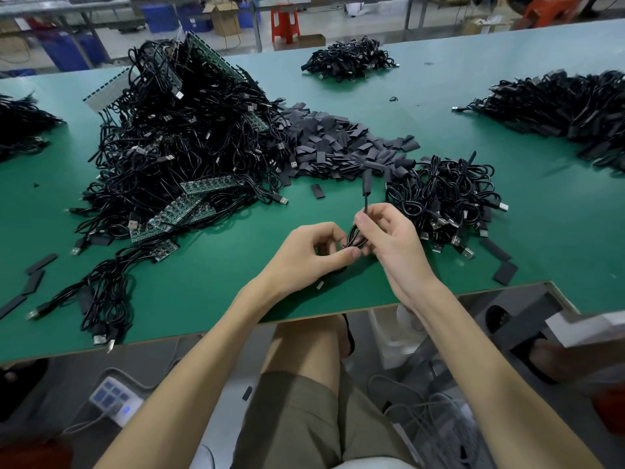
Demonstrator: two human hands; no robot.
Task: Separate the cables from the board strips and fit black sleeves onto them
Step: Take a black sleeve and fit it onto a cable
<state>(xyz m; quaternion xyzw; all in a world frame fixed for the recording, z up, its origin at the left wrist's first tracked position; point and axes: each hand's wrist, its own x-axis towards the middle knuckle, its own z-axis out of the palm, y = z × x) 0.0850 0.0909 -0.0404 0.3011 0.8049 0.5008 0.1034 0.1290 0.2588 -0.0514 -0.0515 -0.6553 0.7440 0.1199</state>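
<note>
L hand (309,252), R hand (389,236) pinch looped cable (355,236) over bare table (220,275) nr front edge.

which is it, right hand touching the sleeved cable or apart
Touching: the head view shows the right hand pinching the cable just below its black sleeve.

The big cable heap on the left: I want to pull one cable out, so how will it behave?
Probably floppy: cables in the big cable heap lie in loose loops. Likely to snag, since they are tangled and some seem still joined to green board strips, so neighbours may drag along. The strips look stiff, sticking out straight.
</note>
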